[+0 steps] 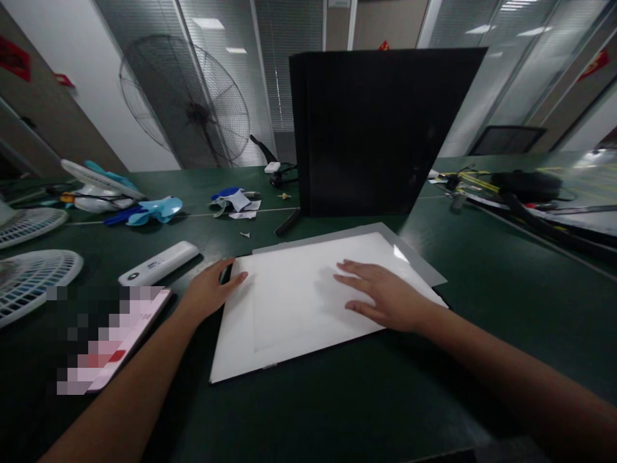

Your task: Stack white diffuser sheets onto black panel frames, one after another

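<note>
A white rectangular panel (pixel 294 308) with a thin dark edge lies flat on the dark green table, over a grey sheet (pixel 419 267) that sticks out at its back and right. My left hand (pixel 209 289) is at the panel's left edge, thumb over the white surface and fingers spread along the back left corner. Over the right half of the panel is my right hand (pixel 380 292), palm down with fingers spread; whether it presses on the surface or hovers just above it is hard to tell.
Behind the panel stands a large black box (pixel 376 128). To the left are a white device (pixel 159 263), a pink-edged phone (pixel 120 341), white fan grilles (pixel 43 276) and blue fan blades (pixel 157 210). Cables and a black bag-like item (pixel 525 185) lie at the right.
</note>
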Tool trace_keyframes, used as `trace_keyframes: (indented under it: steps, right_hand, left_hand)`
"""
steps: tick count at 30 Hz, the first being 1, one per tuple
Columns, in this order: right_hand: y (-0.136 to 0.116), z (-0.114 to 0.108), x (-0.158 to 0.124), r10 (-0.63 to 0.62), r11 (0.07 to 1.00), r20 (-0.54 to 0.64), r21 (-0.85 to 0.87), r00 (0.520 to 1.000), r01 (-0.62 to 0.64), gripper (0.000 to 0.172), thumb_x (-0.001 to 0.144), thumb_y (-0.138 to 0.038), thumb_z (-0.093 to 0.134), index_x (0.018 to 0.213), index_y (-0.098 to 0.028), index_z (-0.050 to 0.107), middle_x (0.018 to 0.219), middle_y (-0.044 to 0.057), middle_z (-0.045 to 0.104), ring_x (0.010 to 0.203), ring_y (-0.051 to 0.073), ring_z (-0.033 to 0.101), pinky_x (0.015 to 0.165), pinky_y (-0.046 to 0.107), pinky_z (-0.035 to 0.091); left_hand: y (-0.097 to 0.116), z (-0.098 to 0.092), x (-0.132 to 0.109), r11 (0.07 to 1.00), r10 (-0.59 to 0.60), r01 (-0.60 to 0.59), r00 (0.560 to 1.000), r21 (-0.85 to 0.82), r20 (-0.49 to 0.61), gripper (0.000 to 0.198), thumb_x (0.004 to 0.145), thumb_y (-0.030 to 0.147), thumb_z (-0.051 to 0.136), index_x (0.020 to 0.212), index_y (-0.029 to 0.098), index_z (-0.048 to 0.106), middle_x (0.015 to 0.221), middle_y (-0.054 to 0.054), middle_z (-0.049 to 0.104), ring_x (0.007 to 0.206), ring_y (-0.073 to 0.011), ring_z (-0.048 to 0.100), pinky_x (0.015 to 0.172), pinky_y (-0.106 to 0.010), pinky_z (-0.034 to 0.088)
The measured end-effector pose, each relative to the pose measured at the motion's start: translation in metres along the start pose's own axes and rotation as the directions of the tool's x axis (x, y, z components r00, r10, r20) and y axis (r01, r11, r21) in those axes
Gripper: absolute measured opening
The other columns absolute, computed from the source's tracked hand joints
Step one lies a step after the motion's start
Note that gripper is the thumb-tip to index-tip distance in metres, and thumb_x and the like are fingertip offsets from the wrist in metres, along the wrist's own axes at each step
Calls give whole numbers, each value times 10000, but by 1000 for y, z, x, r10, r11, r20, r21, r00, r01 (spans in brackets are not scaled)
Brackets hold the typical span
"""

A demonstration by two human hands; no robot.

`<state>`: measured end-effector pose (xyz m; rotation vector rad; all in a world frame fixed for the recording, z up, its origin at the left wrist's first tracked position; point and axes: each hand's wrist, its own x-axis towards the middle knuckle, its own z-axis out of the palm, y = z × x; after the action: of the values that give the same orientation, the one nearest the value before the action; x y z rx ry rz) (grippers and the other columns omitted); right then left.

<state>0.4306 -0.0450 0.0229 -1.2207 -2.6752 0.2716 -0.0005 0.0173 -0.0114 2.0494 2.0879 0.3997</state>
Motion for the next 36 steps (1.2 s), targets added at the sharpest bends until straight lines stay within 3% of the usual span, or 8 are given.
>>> trace_keyframes:
  steps: [2,5,13,22,29,36]
  right_hand:
    - [14,3,0,204,964,-53,-163,977,-210,747,1030,-682,466,1572,-176,560,1689,159,390,1574,393,343,1265,630,309]
    - [26,4,0,300,926,10,-244,954,-289,836,1002,-764,426,1574,-168,554,1652,171,445,1507,414,450,1208,656,389]
    - [7,1,0,48,986,46,-162,998,-40,731,1001,-714,505,1510,-206,636,1566,137,569,1381,379,582,1182,591,439]
    - [1,-7,1,45,988,46,-147,998,-38,592,1045,-597,501,1431,-193,697,1422,119,694,1230,347,669,1082,555,523]
    - [7,-6,1,81,988,24,-130,996,-77,521,1052,-543,502,1412,-231,713,1434,89,690,1273,331,646,1095,548,523]
    - [9,-5,1,27,995,61,-101,998,-20,526,1046,-551,522,1419,-231,709,1496,78,646,1331,327,610,1151,549,478]
  left_hand:
    - [1,-1,-1,1000,-7,7,1000,4,1,797,952,674,499,1543,143,556,1595,-171,564,1398,-362,591,1157,-449,447]
    - [4,-3,-2,1000,-12,12,1000,8,-5,801,942,687,517,1543,158,558,1584,-162,579,1374,-367,609,1129,-451,468]
    - [2,-3,-3,1000,1,-1,1000,-7,-19,820,905,668,591,1559,175,544,1573,-152,592,1338,-362,634,1103,-457,492]
    - [-1,1,1,1000,-20,20,999,-9,-29,797,955,670,517,1555,145,536,1557,-182,600,1381,-371,606,1145,-469,454]
    - [-1,2,0,999,1,0,1000,34,-24,754,949,642,535,1520,153,594,1599,-173,560,1412,-362,585,1164,-449,445]
    - [-1,1,1,999,11,-9,999,44,-35,657,987,596,490,1471,175,633,1571,-152,595,1428,-348,576,1176,-449,435]
